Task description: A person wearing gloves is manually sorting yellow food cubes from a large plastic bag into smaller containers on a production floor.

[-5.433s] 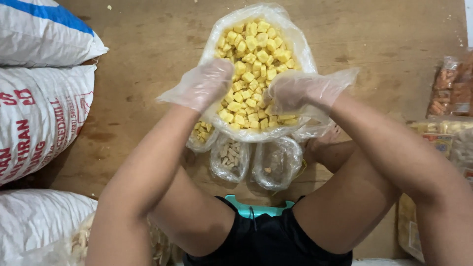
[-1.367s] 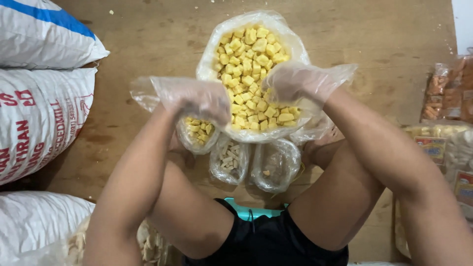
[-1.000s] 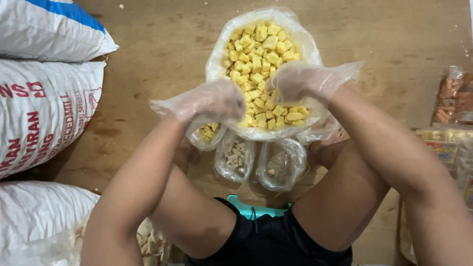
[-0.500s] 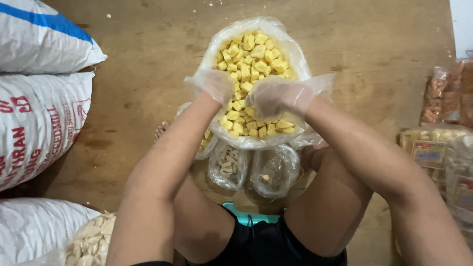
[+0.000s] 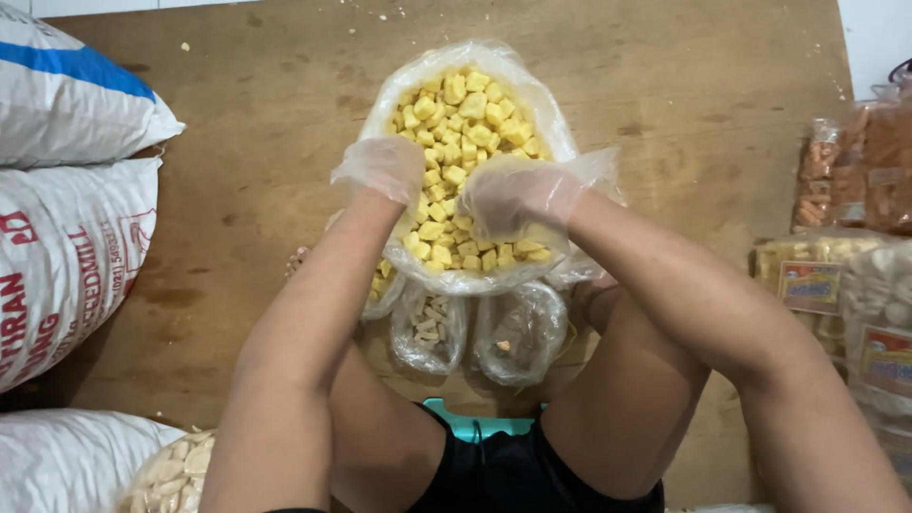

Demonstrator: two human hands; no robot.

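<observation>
Big clear bag (image 5: 475,275) of yellow cubes (image 5: 461,123) sits at 12 o'clock, mouth rolled wide for reach. Left hand (image 5: 385,166) and right hand (image 5: 518,195), both in loose plastic gloves, rest on the cubes; finger spread unclear, probably curled. Small bags (image 5: 518,332) wait at 6 o'clock.

Open clear bag (image 5: 560,142) (yellow cubes (image 5: 465,123)); floor-set

1. The floor (image 5: 237,190) was bare brown wood, scuffed and stained in darker patches, with a few pale crumbs scattered on it.
2. White woven sacks (image 5: 66,247), one with a blue stripe, lay stacked along the left edge.
3. Clear packets of snacks (image 5: 845,171) stood at the right edge.
4. A strip of white wall (image 5: 874,38) showed at the upper right.
5. Light was even and soft.
</observation>
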